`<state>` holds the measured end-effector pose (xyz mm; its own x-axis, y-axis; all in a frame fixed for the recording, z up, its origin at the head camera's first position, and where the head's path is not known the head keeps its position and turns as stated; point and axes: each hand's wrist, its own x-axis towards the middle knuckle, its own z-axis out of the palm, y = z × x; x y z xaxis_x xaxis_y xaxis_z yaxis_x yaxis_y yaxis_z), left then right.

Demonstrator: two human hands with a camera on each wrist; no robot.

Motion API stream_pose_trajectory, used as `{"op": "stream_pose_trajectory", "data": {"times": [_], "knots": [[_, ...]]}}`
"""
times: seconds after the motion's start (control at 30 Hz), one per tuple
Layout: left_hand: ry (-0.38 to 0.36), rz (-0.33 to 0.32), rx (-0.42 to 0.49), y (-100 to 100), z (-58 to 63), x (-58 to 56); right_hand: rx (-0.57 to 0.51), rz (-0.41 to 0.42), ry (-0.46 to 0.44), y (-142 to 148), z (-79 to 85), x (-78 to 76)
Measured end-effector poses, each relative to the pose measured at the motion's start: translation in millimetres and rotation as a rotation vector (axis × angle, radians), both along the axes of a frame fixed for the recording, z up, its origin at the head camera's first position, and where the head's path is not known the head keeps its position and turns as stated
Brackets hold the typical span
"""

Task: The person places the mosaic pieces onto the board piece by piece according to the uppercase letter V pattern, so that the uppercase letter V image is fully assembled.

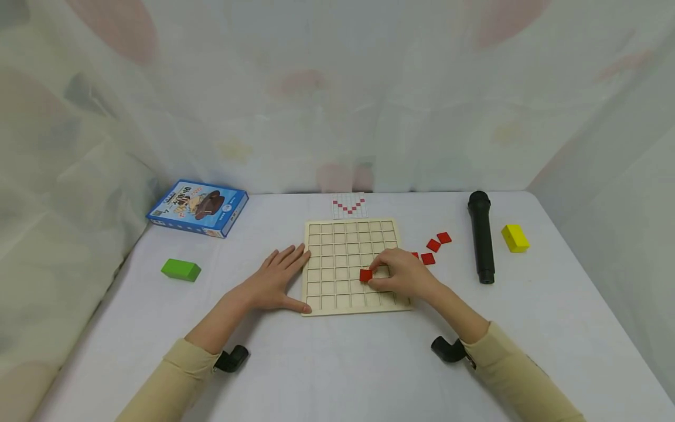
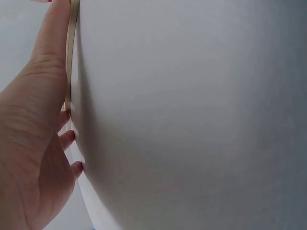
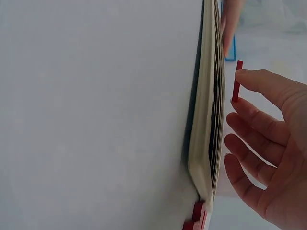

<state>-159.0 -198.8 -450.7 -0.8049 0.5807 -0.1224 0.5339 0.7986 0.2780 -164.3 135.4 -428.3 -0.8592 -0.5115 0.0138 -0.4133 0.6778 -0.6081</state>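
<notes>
A wooden grid board [image 1: 328,272] lies flat on the white table, its square cells bare where they show. Along its left edge rests my left hand [image 1: 275,281], fingers spread and straight, with the thumb at the near-left corner. My right hand [image 1: 405,274] pinches a red square tile [image 1: 365,275] between thumb and forefinger, over the board's lower middle. The right wrist view shows that tile [image 3: 237,81] edge-on, apart from the board's surface. Several loose red tiles [image 1: 433,245] lie right of the board, one partly hidden behind the right hand.
Behind the board is a pattern card [image 1: 350,206] with red squares in a V. A blue box [image 1: 198,208] and a green block [image 1: 181,269] lie to the left. On the right are a black microphone [image 1: 481,237] and a yellow block [image 1: 515,238].
</notes>
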Motion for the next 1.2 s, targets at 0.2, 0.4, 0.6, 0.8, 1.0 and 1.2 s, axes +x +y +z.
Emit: {"op": "stream_pose_trajectory", "data": {"times": [0.2, 0.4, 0.6, 0.8, 1.0, 1.2], "knots": [[0.005, -0.002, -0.006, -1, -1.7, -0.8, 0.062, 0.055, 0.043, -13, -1.2, 7.5], [0.010, -0.003, -0.002, -1, -1.8, -0.5, 0.106, 0.060, 0.056, -19, 1.3, 11.1], [0.011, -0.004, -0.001, 0, -0.6, 0.2, 0.125, 0.073, 0.082, -21, 2.7, 12.0], [0.016, -0.005, -0.015, -1, -1.1, 0.1, 0.096, 0.091, 0.079, -20, 1.6, 11.7], [0.015, -0.001, -0.006, 0, -1.2, 0.2, 0.051, 0.010, 0.045, -6, 0.9, 7.9], [0.010, 0.015, 0.016, 1, -0.8, 1.3, 0.037, -0.086, 0.080, 20, 3.0, -0.4]]}}
